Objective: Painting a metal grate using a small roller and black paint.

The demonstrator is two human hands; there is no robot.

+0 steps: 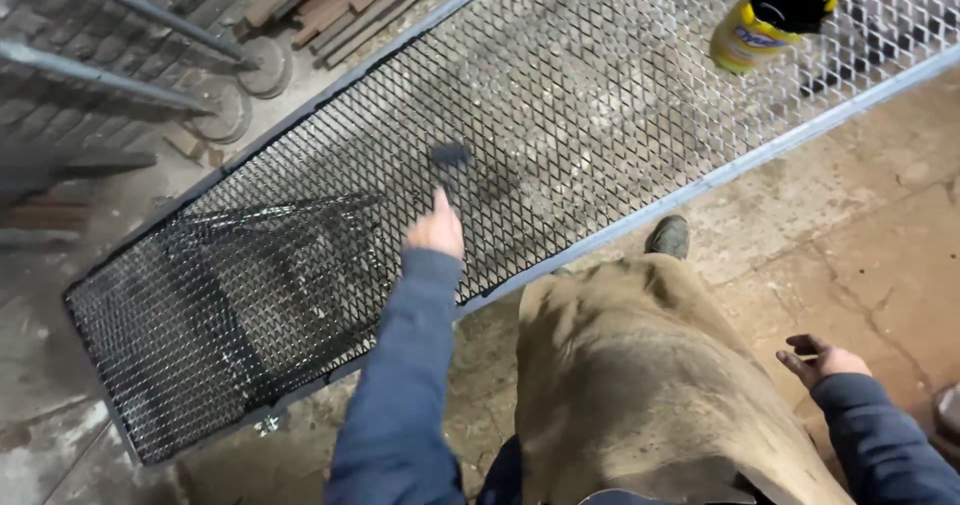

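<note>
Steel mesh panel (560, 105) under outstretched left hand (437, 231) gripping a paintbrush (450, 160); right hand (822, 360) hangs loosely curled, empty.

A yellow can (762, 20) with a black top and blue label stands on the mesh panel (600, 95), far from my hands.

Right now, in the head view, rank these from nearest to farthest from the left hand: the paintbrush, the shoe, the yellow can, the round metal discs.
Measured from the left hand:
1. Paintbrush, held in it, just above over the mesh panel.
2. Shoe, to the right at the panel's edge.
3. Round metal discs, upper left on the floor.
4. Yellow can, top right.
</note>
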